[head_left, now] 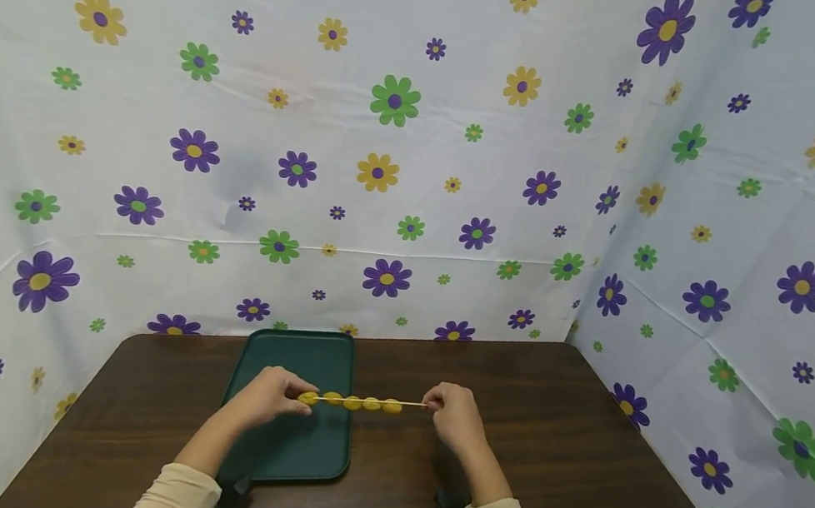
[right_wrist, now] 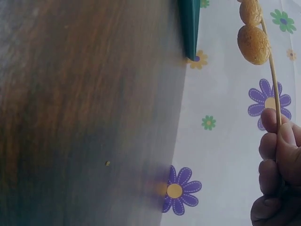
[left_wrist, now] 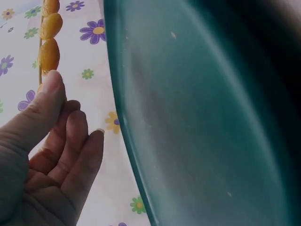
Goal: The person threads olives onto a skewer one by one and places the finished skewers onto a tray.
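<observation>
A thin wooden skewer (head_left: 411,404) threaded with several round yellow-orange food balls (head_left: 352,403) is held level above the table between both hands. My left hand (head_left: 272,394) pinches the end ball between thumb and fingers, over the green tray. In the left wrist view the thumb (left_wrist: 52,87) presses against that ball, mostly covering it. The bare end of the stick is pinched by my right hand (head_left: 456,413); in the right wrist view its thumb (right_wrist: 288,143) and forefinger close on the stick, a short way from the nearest ball (right_wrist: 254,44).
A dark green rectangular tray (head_left: 289,458) with a raised rim lies left of centre on the brown wooden table (head_left: 543,454). A tiny crumb (right_wrist: 107,163) is on the wood. Flower-patterned white sheeting (head_left: 431,181) stands behind the table and along its sides.
</observation>
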`<action>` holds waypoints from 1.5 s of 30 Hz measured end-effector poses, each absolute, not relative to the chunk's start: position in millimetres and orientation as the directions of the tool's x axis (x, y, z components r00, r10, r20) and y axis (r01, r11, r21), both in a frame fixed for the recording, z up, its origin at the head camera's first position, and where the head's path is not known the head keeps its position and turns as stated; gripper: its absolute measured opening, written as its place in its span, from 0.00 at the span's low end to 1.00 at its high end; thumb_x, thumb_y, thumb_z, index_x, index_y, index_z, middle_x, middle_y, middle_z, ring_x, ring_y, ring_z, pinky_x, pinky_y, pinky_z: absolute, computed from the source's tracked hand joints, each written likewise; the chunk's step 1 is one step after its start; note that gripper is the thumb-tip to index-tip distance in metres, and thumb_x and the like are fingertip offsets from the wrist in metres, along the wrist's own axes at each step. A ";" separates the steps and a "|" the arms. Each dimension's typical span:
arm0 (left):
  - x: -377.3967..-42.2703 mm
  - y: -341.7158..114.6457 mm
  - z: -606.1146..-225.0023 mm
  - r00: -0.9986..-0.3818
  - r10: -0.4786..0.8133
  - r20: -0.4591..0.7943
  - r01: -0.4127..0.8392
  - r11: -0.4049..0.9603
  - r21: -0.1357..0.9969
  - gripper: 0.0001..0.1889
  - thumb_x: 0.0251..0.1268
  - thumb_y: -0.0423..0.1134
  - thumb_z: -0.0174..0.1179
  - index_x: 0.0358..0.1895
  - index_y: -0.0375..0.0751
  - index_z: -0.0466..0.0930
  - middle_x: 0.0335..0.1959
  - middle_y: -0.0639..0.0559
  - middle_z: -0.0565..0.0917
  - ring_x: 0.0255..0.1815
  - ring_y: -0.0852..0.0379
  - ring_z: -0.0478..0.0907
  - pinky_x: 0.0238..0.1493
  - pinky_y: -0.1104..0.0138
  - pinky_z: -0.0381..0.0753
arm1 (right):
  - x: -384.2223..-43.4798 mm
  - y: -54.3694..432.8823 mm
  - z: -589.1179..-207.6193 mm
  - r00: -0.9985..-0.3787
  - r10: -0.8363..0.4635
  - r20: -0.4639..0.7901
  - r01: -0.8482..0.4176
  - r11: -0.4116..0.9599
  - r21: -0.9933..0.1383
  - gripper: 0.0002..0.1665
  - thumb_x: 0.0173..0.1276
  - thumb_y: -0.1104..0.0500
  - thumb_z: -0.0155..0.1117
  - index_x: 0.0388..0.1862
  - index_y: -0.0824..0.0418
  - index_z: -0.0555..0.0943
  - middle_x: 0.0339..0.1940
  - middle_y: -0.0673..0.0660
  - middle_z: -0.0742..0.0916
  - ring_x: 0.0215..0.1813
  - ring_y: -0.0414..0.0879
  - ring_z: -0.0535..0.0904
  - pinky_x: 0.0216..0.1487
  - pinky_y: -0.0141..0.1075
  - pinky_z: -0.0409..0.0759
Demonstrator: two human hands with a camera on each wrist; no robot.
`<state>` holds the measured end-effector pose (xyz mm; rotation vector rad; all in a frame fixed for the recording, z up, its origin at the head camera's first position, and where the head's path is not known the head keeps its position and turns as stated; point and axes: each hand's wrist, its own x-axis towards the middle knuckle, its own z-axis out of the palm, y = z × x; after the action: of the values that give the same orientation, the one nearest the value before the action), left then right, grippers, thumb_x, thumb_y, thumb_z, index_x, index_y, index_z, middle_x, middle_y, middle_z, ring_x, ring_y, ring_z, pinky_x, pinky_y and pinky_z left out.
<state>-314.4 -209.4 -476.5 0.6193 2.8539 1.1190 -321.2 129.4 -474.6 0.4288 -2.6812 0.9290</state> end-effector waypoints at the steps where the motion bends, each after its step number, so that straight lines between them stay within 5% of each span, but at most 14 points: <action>1: -313.7 -208.3 -475.8 -0.921 0.367 0.132 0.360 0.667 0.652 0.14 0.58 0.34 0.73 0.49 0.36 0.89 0.40 0.49 0.89 0.35 0.61 0.81 0.36 0.65 0.84 | -320.3 129.1 -474.0 -0.918 -0.186 0.350 -0.361 0.757 -0.545 0.15 0.61 0.77 0.66 0.26 0.58 0.87 0.26 0.48 0.84 0.31 0.43 0.78 0.37 0.41 0.81; 14: -308.2 -214.1 -473.0 -0.929 0.338 0.149 0.354 0.699 0.622 0.14 0.57 0.34 0.74 0.48 0.39 0.90 0.40 0.49 0.89 0.36 0.60 0.80 0.35 0.66 0.83 | -312.6 116.2 -471.1 -0.895 -0.222 0.388 -0.391 0.808 -0.440 0.14 0.60 0.74 0.70 0.28 0.55 0.88 0.29 0.46 0.86 0.35 0.46 0.82 0.37 0.45 0.82; 19: -307.5 -225.4 -470.6 -0.927 0.332 0.176 0.363 0.668 0.649 0.14 0.60 0.33 0.72 0.49 0.38 0.89 0.40 0.50 0.89 0.37 0.59 0.83 0.41 0.62 0.86 | -306.9 114.2 -466.1 -0.905 -0.328 0.272 -0.419 0.802 -0.427 0.14 0.63 0.73 0.68 0.32 0.54 0.89 0.32 0.46 0.88 0.36 0.44 0.82 0.41 0.45 0.82; 25: -306.6 -239.7 -466.8 -0.931 0.280 0.234 0.364 0.681 0.635 0.17 0.60 0.32 0.72 0.53 0.33 0.86 0.38 0.51 0.88 0.37 0.57 0.83 0.41 0.62 0.86 | -298.0 105.5 -459.8 -0.819 -0.571 0.056 -0.486 0.639 -0.596 0.11 0.67 0.74 0.63 0.34 0.64 0.89 0.24 0.48 0.84 0.27 0.39 0.74 0.29 0.34 0.74; 33: -304.2 -266.8 -466.9 -0.960 0.114 0.258 0.245 0.787 0.567 0.21 0.67 0.35 0.67 0.61 0.31 0.79 0.39 0.47 0.87 0.40 0.48 0.84 0.44 0.51 0.85 | -285.9 60.8 -464.2 -0.797 -0.593 -0.116 -0.128 0.353 -0.927 0.07 0.70 0.74 0.58 0.39 0.77 0.84 0.22 0.54 0.82 0.24 0.41 0.71 0.24 0.31 0.66; 45: -284.7 -298.8 -483.4 -0.978 0.031 0.204 0.138 0.833 0.535 0.18 0.72 0.36 0.62 0.60 0.31 0.80 0.46 0.40 0.86 0.44 0.43 0.83 0.43 0.48 0.83 | -304.0 -19.6 -466.6 -0.899 -0.371 -0.233 0.139 0.264 -0.955 0.09 0.73 0.69 0.62 0.42 0.77 0.83 0.22 0.54 0.81 0.21 0.38 0.71 0.22 0.26 0.72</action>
<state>-284.7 -298.8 -483.4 0.1491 3.1865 0.9536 -304.0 -19.6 -466.6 0.2759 -2.7971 2.1980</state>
